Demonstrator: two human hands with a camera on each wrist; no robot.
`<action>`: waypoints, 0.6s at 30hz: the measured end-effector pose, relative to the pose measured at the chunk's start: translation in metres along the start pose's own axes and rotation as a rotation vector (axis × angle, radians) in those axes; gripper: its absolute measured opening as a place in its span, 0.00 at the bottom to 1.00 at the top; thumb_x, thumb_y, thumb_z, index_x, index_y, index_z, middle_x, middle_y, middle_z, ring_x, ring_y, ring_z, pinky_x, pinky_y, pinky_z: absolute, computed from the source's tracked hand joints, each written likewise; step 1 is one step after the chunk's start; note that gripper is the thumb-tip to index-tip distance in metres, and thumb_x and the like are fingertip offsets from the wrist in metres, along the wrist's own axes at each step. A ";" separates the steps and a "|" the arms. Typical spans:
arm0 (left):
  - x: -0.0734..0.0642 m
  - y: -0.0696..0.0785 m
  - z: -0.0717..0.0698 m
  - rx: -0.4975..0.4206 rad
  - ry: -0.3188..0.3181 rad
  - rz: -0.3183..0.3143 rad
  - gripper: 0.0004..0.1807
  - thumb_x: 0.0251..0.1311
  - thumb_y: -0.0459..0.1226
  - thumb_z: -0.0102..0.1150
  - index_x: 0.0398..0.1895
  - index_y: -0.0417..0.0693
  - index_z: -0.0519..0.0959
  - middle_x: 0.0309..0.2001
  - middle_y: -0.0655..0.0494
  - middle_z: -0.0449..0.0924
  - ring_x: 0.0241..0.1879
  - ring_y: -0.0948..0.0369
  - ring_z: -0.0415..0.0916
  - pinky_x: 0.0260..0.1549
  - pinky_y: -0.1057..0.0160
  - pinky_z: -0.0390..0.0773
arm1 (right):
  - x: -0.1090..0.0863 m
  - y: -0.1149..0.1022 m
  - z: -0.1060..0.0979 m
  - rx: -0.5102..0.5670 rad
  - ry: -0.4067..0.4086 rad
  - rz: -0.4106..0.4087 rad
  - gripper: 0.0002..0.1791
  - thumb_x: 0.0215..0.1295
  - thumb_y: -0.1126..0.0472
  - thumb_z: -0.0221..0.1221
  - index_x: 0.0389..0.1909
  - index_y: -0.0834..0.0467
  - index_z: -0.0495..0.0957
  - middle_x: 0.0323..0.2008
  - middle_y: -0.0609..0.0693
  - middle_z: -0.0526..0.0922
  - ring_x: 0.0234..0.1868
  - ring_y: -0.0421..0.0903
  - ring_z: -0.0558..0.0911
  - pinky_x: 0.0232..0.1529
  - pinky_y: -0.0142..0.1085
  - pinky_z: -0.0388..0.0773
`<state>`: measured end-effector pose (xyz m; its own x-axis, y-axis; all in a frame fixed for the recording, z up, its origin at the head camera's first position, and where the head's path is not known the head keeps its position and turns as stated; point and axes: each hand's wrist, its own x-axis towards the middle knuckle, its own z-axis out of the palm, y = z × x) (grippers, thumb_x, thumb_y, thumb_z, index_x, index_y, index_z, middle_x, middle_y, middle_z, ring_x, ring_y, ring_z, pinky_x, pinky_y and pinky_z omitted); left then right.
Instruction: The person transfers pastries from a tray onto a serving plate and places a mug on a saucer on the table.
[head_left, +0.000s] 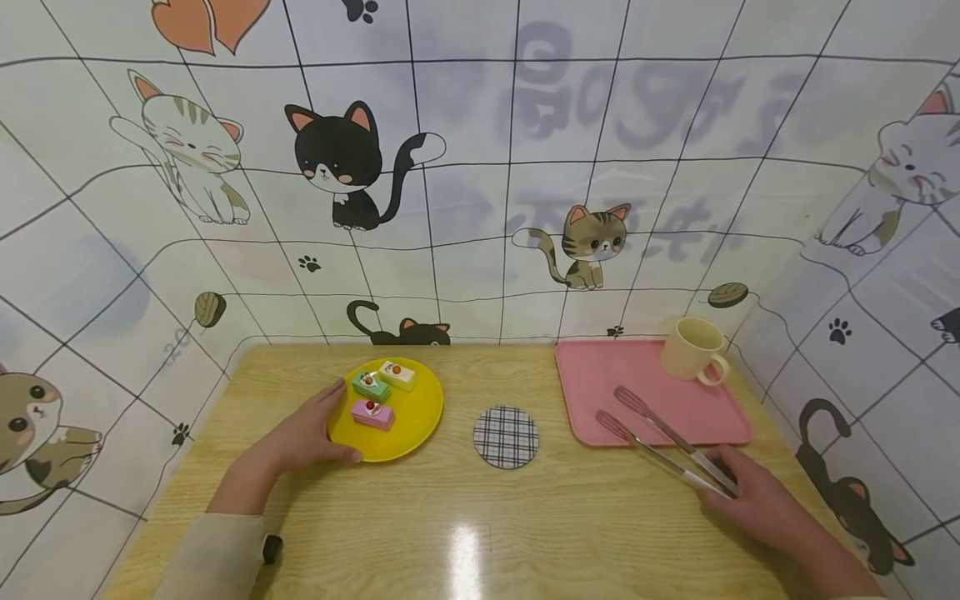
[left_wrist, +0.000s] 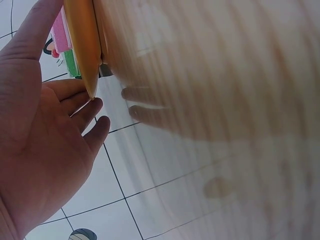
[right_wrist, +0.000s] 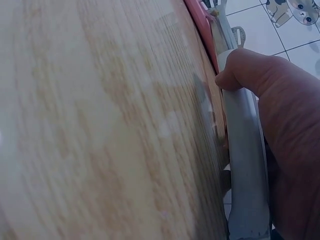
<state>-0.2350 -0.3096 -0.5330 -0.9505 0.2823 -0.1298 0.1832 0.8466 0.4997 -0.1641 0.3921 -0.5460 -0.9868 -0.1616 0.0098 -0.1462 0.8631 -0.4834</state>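
On the left, my left hand [head_left: 309, 429] grips the rim of a round yellow plate [head_left: 423, 421], fingers along its far-left edge and thumb at its near edge. Pink cake [head_left: 372, 416], green cake [head_left: 371, 386] and pale yellow cake [head_left: 397, 375] pieces, all toy-like, sit on it. The left wrist view shows this hand's fingers [left_wrist: 90, 107] against the plate's edge [left_wrist: 82, 40]. At the right, my right hand [head_left: 765, 500] holds metal tongs [head_left: 675, 440] by the handle end; their two tips lie apart over the pink tray [head_left: 600, 375], with nothing between them.
A cream mug [head_left: 692, 348] stands at the tray's far right corner. Between plate and tray lies a round checked coaster [head_left: 506, 437] on the wooden table [head_left: 480, 517]. Cat-printed wall sheets [head_left: 465, 167] enclose the back and sides.
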 end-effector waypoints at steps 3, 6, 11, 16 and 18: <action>0.000 0.001 0.000 -0.002 0.001 0.000 0.73 0.37 0.66 0.77 0.80 0.39 0.51 0.80 0.42 0.46 0.77 0.40 0.47 0.72 0.37 0.54 | 0.000 0.001 0.000 0.001 0.015 -0.015 0.24 0.58 0.51 0.73 0.52 0.52 0.76 0.43 0.43 0.80 0.41 0.39 0.76 0.39 0.37 0.75; 0.000 0.001 0.000 0.000 0.000 -0.002 0.73 0.37 0.67 0.77 0.80 0.39 0.51 0.80 0.42 0.46 0.77 0.39 0.47 0.72 0.37 0.54 | -0.001 0.003 0.000 0.002 0.036 -0.037 0.23 0.57 0.52 0.73 0.51 0.52 0.76 0.41 0.42 0.80 0.40 0.38 0.76 0.39 0.36 0.75; -0.001 0.001 0.000 0.002 0.001 0.000 0.73 0.37 0.67 0.76 0.80 0.39 0.50 0.81 0.42 0.45 0.77 0.40 0.46 0.72 0.37 0.54 | -0.001 0.006 0.001 -0.001 0.045 -0.055 0.24 0.57 0.53 0.74 0.51 0.53 0.76 0.42 0.43 0.80 0.41 0.38 0.76 0.39 0.36 0.75; -0.002 0.002 0.000 -0.002 0.001 0.004 0.73 0.38 0.67 0.76 0.80 0.39 0.50 0.81 0.42 0.45 0.77 0.39 0.46 0.72 0.37 0.53 | -0.001 0.007 0.001 -0.010 0.044 -0.046 0.25 0.57 0.49 0.74 0.52 0.52 0.76 0.44 0.43 0.81 0.43 0.39 0.77 0.41 0.36 0.76; -0.002 0.002 0.000 -0.005 0.001 0.006 0.72 0.38 0.66 0.77 0.80 0.38 0.51 0.81 0.41 0.45 0.77 0.39 0.46 0.72 0.37 0.53 | -0.001 0.006 0.001 -0.008 0.043 -0.035 0.26 0.57 0.47 0.73 0.52 0.52 0.76 0.46 0.44 0.81 0.45 0.41 0.78 0.42 0.36 0.76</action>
<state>-0.2330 -0.3084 -0.5314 -0.9496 0.2869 -0.1263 0.1874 0.8427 0.5047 -0.1639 0.3967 -0.5498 -0.9831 -0.1716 0.0645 -0.1814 0.8612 -0.4747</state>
